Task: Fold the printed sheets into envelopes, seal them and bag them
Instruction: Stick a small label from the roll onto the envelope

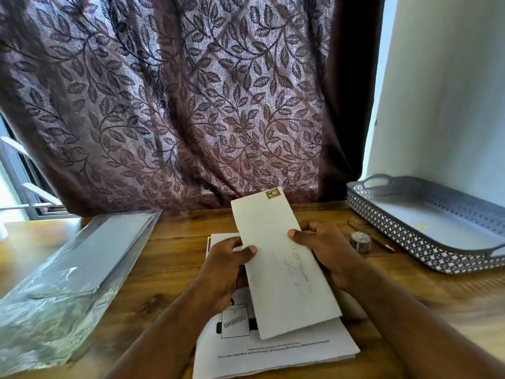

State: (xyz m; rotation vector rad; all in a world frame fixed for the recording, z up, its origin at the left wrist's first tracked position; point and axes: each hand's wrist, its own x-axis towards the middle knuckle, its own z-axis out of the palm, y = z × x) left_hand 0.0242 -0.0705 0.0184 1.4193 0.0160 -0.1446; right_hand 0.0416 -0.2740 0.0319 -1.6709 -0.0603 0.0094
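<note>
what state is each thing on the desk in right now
envelope: folded, stamped, gripped by left hand and right hand
printed sheets: unfolded, stacked flat on table
plastic bag: lying flat, white stack inside
tape roll: resting on table, untouched
tray: on table, untouched

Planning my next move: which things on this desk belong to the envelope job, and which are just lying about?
Job: envelope, held by left hand and right hand; printed sheets beneath; plastic bag; tape roll.
Lying about, seemingly: grey tray; curtain.

Matt paper envelope (284,258), wooden table (169,258)
</note>
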